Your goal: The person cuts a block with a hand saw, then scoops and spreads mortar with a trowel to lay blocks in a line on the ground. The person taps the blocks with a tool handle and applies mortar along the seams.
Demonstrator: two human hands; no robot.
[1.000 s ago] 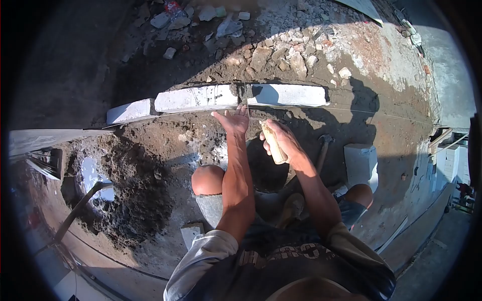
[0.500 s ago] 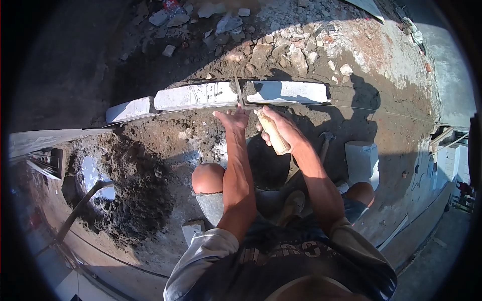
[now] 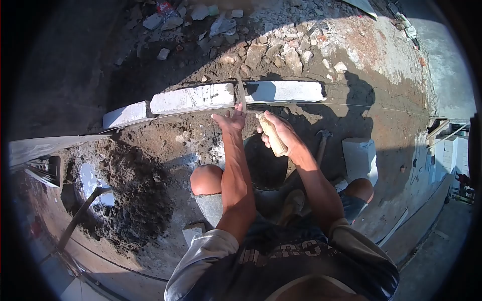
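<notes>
A row of white blocks [image 3: 193, 99] runs across the middle, with a taut string along its near side. My right hand [image 3: 281, 131] is closed round the pale wooden handle [image 3: 271, 133] of a trowel. The trowel's thin blade [image 3: 242, 93] is edge-on at the gap between the middle block and the right block [image 3: 285, 91]. Just below that gap, my left hand [image 3: 231, 120] is palm up with its fingers spread, close to the blade and holding nothing.
A dark bucket [image 3: 266, 168] stands between my knees. A hammer [image 3: 323, 143] and a loose white block [image 3: 360, 158] lie to the right. At left is a mortar heap [image 3: 135, 195] with a long-handled tool [image 3: 83, 213]. Rubble [image 3: 293, 59] covers the ground beyond the row.
The trowel blade has tilted a little and shifted slightly right relative to the gap. My left hand has turned slightly, its fingers still spread. The whole view has moved a little.
</notes>
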